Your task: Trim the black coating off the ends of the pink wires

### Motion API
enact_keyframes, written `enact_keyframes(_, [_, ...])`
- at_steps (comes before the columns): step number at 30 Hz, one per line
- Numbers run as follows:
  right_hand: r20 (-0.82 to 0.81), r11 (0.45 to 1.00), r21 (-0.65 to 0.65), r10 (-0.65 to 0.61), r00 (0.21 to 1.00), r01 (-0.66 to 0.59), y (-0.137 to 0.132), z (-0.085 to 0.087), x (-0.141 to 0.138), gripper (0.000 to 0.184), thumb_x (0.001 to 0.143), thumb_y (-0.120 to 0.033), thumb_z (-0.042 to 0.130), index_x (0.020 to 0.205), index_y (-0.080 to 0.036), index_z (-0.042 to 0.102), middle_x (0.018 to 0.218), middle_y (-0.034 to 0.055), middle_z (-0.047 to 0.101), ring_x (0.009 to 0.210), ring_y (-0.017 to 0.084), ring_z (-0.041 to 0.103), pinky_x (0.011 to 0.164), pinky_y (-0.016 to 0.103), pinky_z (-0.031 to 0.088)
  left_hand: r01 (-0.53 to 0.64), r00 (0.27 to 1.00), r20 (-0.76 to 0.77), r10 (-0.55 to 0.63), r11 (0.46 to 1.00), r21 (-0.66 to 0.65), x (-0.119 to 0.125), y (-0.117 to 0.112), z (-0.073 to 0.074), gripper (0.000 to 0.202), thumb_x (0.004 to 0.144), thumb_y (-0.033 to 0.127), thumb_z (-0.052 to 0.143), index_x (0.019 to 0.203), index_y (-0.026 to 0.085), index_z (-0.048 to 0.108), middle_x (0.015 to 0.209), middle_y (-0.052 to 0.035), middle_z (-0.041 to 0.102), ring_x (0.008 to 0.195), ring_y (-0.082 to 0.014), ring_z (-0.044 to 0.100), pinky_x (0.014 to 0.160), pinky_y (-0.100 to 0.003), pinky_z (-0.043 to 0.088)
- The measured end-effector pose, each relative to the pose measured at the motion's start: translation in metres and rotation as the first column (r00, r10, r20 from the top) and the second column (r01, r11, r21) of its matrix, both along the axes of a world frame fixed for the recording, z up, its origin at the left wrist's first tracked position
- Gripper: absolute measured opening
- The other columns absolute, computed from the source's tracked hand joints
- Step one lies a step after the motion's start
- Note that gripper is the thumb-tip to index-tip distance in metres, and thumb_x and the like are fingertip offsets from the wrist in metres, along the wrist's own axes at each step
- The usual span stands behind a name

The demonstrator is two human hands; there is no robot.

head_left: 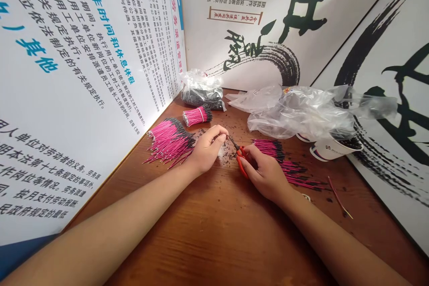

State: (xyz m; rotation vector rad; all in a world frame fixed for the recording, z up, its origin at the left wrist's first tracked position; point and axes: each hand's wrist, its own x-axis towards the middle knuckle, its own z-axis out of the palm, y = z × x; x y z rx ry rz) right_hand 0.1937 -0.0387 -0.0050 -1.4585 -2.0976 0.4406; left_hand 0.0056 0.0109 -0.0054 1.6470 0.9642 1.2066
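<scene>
My right hand (268, 172) is wrapped round red-handled scissors (239, 156), whose dark, narrow tips point up and left. Those tips meet the fingertips of my left hand (208, 149), which is closed in a pinch. Whatever sits between the left fingers is too small to make out. Beside my left hand lies a spread pile of pink wires with black ends (169, 140). Just beyond it is a bundle of similar wires (196, 116) held by a white band. More pink and black wires (295, 172) lie beside my right hand, partly hidden by it.
Black scraps (229, 152) are scattered on the brown table (201, 232). At the back stands a clear bag of black pieces (203, 94). Crumpled clear bags (301, 109) lie over paper cups (330, 148) at right. A single wire (338, 199) lies near the printed side panel (395, 143).
</scene>
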Motion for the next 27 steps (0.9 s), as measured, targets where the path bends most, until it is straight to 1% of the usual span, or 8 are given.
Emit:
enact_keyframes(5, [-0.004,1.000,-0.006,0.013,1.000,-0.013,0.0009,-0.0010,0.0004,0.024,0.099,-0.042,0.041,0.094,-0.022,0.053,0.069,-0.0012,0.059,0.060,0.018,0.053,0.061,0.027,0.034,0.012,1.000,0.000,-0.012,1.000,-0.010,-0.0004,0.0006,-0.0012,0.016,0.092,0.029,0.045,0.085,0.018,0.054,0.067,0.0031,0.046,0.057,-0.0097,0.041,0.054,-0.021,0.039])
enact_keyframes(9, [-0.037,1.000,0.003,-0.009,0.999,0.009,0.0017,-0.0013,0.0003,0.022,0.098,-0.041,0.041,0.093,-0.022,0.053,0.068,-0.0018,0.057,0.059,0.017,0.052,0.060,0.027,0.034,0.021,1.000,0.006,-0.021,1.000,-0.015,-0.0005,0.0016,-0.0022,0.017,0.092,0.030,0.045,0.084,0.018,0.054,0.071,0.0022,0.049,0.058,-0.0091,0.042,0.053,-0.021,0.038])
enact_keyframes(15, [-0.066,1.000,-0.015,0.002,0.998,-0.003,0.0008,-0.0009,0.0005,0.023,0.097,-0.043,0.044,0.094,-0.022,0.053,0.068,-0.0020,0.059,0.059,0.017,0.053,0.059,0.027,0.034,0.025,0.999,0.025,-0.024,0.999,-0.032,-0.0006,0.0005,0.0001,0.018,0.092,0.031,0.044,0.082,0.019,0.053,0.064,0.0044,0.044,0.056,-0.0098,0.040,0.054,-0.022,0.037])
enact_keyframes(20, [-0.079,1.000,-0.024,-0.002,0.997,0.000,0.0004,-0.0004,0.0003,0.024,0.097,-0.043,0.045,0.095,-0.022,0.055,0.070,-0.0013,0.062,0.060,0.017,0.054,0.061,0.028,0.035,0.036,0.999,0.036,-0.035,0.999,-0.035,-0.0009,-0.0005,0.0023,0.019,0.092,0.031,0.043,0.080,0.018,0.051,0.068,0.0037,0.045,0.055,-0.0087,0.038,0.053,-0.022,0.035])
enact_keyframes(23, [-0.088,1.000,-0.015,-0.011,0.996,0.009,0.0001,-0.0005,0.0005,0.023,0.097,-0.043,0.046,0.096,-0.021,0.055,0.069,-0.0020,0.060,0.059,0.016,0.053,0.060,0.027,0.035,0.046,0.998,0.052,-0.044,0.998,-0.053,-0.0006,-0.0012,0.0025,0.020,0.093,0.032,0.043,0.080,0.019,0.049,0.070,0.0037,0.045,0.053,-0.0076,0.035,0.050,-0.022,0.032])
enact_keyframes(27, [-0.100,1.000,0.013,-0.015,0.995,0.017,-0.0003,-0.0009,0.0007,0.023,0.096,-0.042,0.047,0.096,-0.021,0.055,0.066,-0.0031,0.057,0.057,0.015,0.051,0.059,0.027,0.034,0.059,0.997,0.051,-0.056,0.996,-0.064,0.0003,-0.0023,0.0026,0.025,0.095,0.036,0.041,0.077,0.019,0.046,0.067,0.0042,0.040,0.053,-0.0081,0.033,0.048,-0.022,0.028])
